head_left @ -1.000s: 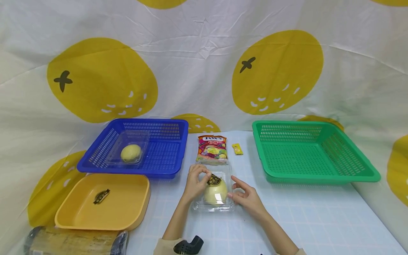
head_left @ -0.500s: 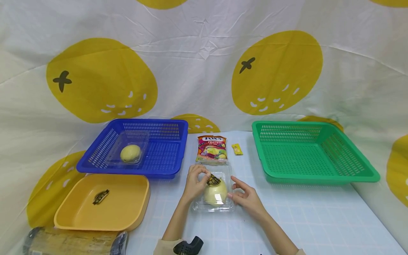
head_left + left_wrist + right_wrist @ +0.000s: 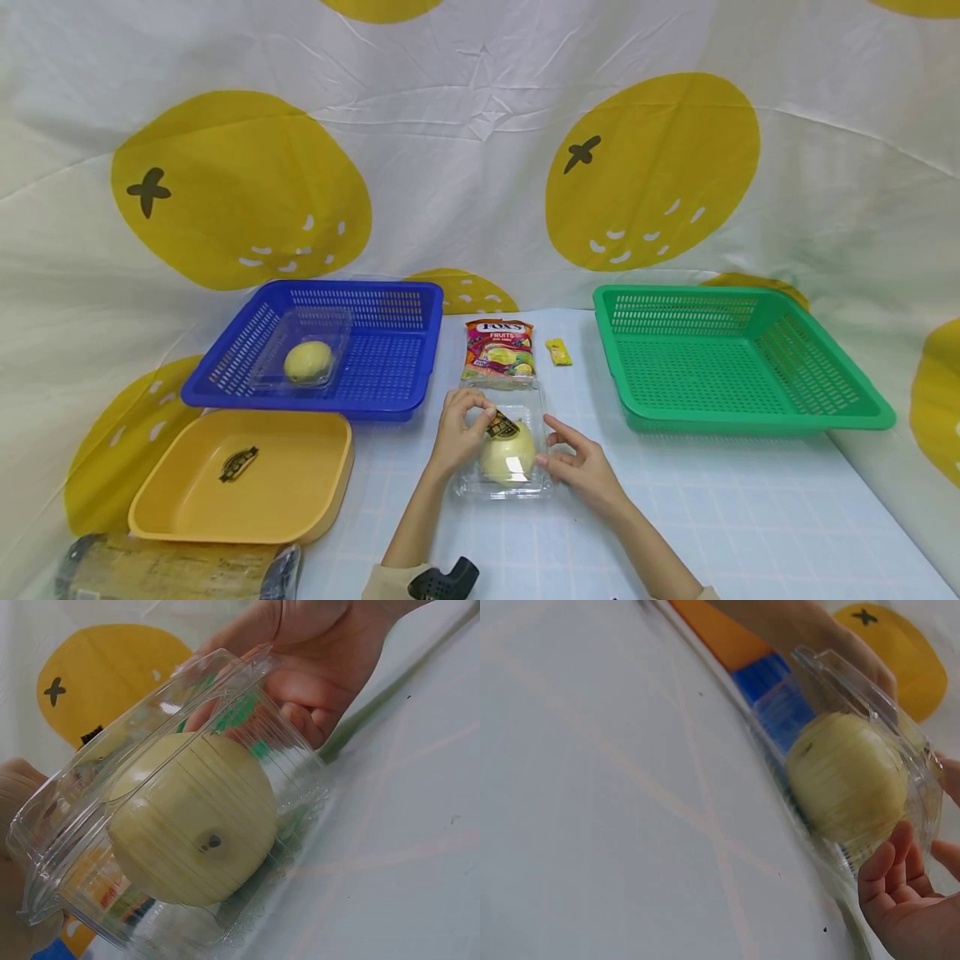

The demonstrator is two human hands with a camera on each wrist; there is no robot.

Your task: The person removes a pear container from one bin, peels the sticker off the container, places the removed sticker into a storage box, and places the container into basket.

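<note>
A clear plastic clamshell box (image 3: 500, 490) with a round pale yellow fruit (image 3: 507, 457) inside stands on the table, close to me. At the upper left of its lid, my left hand (image 3: 459, 429) pinches a black and gold sticker (image 3: 504, 427) between thumb and forefinger; part of the sticker overlaps the lid. From the right side, my right hand (image 3: 581, 471) touches the box's edge with thumb and forefinger spread apart. Its other fingers (image 3: 900, 859) lie loosely bent beside the box in the right wrist view. Through the clear wall, the left wrist view shows the fruit's dark-centred end (image 3: 211, 844).
A blue basket (image 3: 390, 403) at back left holds another boxed fruit (image 3: 308, 361). Before it, a yellow tray (image 3: 300, 508) bears a sticker (image 3: 238, 464). A candy bag (image 3: 500, 346) and a yellow wrapped sweet (image 3: 558, 351) lie behind the box. A green basket (image 3: 750, 417) stands right.
</note>
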